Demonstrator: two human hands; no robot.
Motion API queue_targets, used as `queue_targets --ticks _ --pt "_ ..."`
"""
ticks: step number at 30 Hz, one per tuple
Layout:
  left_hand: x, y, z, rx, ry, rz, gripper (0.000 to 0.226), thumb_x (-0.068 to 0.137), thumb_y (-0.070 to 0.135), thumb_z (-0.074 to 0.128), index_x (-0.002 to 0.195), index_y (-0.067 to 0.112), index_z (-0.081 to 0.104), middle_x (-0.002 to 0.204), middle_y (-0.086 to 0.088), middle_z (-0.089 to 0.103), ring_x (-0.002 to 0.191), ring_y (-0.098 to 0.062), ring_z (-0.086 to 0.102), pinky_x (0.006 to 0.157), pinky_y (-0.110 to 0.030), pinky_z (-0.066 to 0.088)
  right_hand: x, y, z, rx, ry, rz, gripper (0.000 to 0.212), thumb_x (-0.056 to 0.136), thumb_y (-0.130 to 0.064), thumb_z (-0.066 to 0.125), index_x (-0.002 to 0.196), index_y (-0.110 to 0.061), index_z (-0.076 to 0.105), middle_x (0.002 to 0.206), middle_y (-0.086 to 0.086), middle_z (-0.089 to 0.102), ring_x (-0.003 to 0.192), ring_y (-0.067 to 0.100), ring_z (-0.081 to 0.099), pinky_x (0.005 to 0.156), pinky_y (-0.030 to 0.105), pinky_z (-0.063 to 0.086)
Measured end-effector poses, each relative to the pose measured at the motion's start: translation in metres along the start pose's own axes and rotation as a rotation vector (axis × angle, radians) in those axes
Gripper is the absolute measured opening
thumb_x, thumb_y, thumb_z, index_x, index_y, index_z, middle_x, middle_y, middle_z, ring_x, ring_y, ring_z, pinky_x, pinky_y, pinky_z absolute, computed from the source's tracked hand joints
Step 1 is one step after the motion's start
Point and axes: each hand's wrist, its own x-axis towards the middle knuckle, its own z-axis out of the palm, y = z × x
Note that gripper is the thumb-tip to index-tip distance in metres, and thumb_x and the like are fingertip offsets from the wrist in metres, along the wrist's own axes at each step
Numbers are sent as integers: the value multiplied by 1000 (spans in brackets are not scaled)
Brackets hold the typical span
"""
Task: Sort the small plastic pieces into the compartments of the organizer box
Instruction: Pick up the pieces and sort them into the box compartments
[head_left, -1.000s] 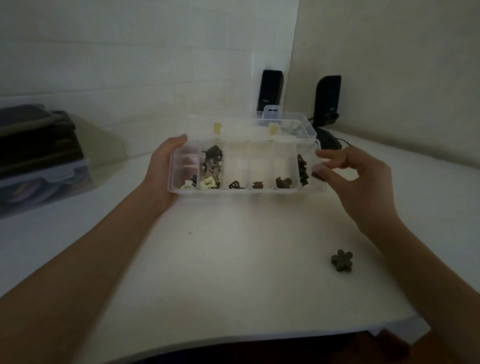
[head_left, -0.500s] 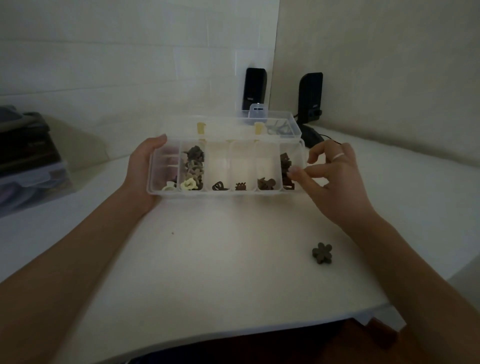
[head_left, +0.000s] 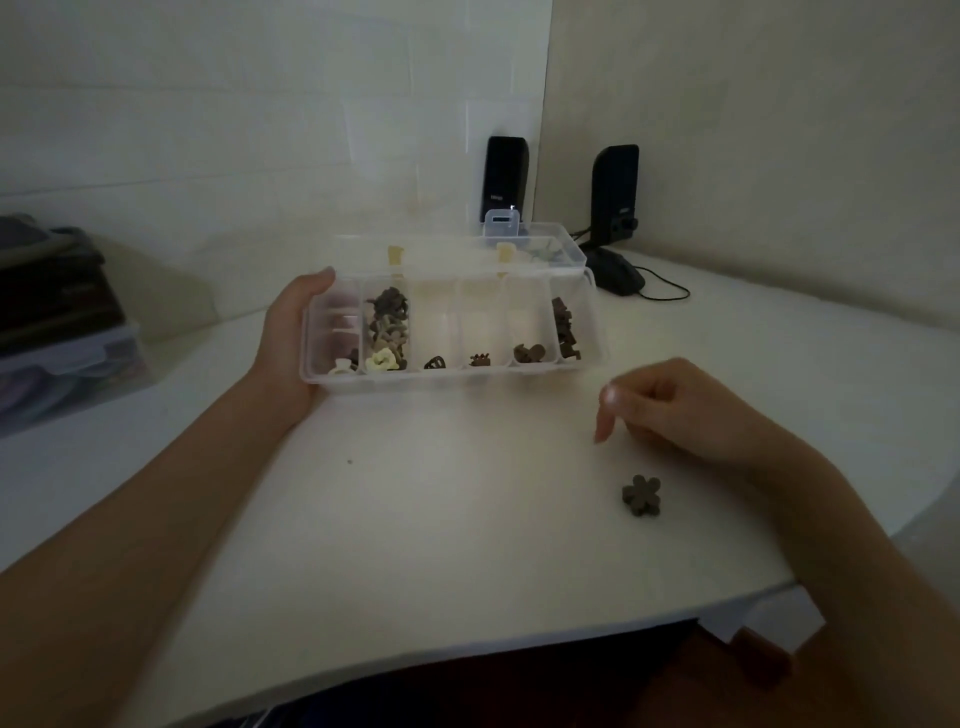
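Flower piece (head_left: 642, 495) lies just below right hand (head_left: 680, 410); left hand (head_left: 291, 338) grips organizer box (head_left: 452, 375).

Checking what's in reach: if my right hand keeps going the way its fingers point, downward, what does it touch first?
Probably the bare white table top. The right hand points fingers down, beside the dark flower-shaped plastic piece, though depth is unclear.

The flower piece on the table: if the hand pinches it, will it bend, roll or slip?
The flower piece looks thick and rigid, so probably no bending. It lies flat with lobed edges, so rolling is unlikely. Small, so probably light; a pinch might slip.
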Motion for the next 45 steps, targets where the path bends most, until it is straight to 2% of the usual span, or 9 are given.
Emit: queue_targets --ticks 4,7,15,23,26,33,36,40,45 --pt "-1 0 0 -14 1 3 35 79 44 52 85 11 60 66 -3 61 52 -17 56 48 -19 47 -25 3 3 5 -118 -42 29 64 -54 62 72 -27 69 57 -2 57 53 7 47 58 19 38" --pt "-2 1 1 -25 -8 13 34 84 42 50 88 9 60 65 -3 62 50 -16 58 47 -20 48 -38 1 6 -57 -169 -38 27 64 -52 67 77 -28 67 62 3 54 56 10 45 58 23 39" --pt "-6 2 5 -45 -8 12 33 89 39 46 81 11 60 60 -2 59 46 -14 56 44 -18 46 -39 3 8 -80 -33 -15 7 79 -21 73 77 -21 66 69 11 59 59 9 46 60 26 40" --pt "-3 0 3 -3 10 6 36 70 46 57 83 12 60 61 0 61 47 -14 56 45 -19 46 -37 5 8 -36 81 -49 12 81 -5 67 84 -17 66 81 2 64 59 10 51 57 18 43" --pt "-3 -2 5 -22 -4 30 31 76 42 58 84 12 58 57 1 61 45 -13 56 43 -20 45 -27 0 12 77 150 -85 14 80 1 67 89 -11 66 87 2 67 65 18 60 62 20 48" --pt "-3 0 12 -43 3 37 31 93 32 45 75 9 56 49 1 59 38 -12 53 39 -18 40 48 -68 46 200 357 -325 23 76 -1 73 90 -3 56 94 7 72 78 14 68 76 27 55" --pt "-2 -1 13 -48 21 32 30 93 32 45 76 10 54 53 -1 57 39 -11 53 39 -16 40 80 -85 65 -70 375 -442 16 79 -12 73 90 -10 61 90 -5 71 83 4 64 75 13 47" --pt "-1 -2 15 -61 20 20 31 94 31 44 75 8 54 55 -5 60 39 -14 56 38 -15 40 107 -68 85 -360 325 -491 8 80 -17 70 88 -17 71 88 -1 69 85 13 53 81 32 46" --pt "4 -5 11 -113 62 48 20 91 25 52 82 8 58 61 -5 65 47 -16 62 46 -20 46 110 -56 90 -367 372 -493 17 84 -16 66 99 -20 72 93 6 63 84 15 51 79 29 45"
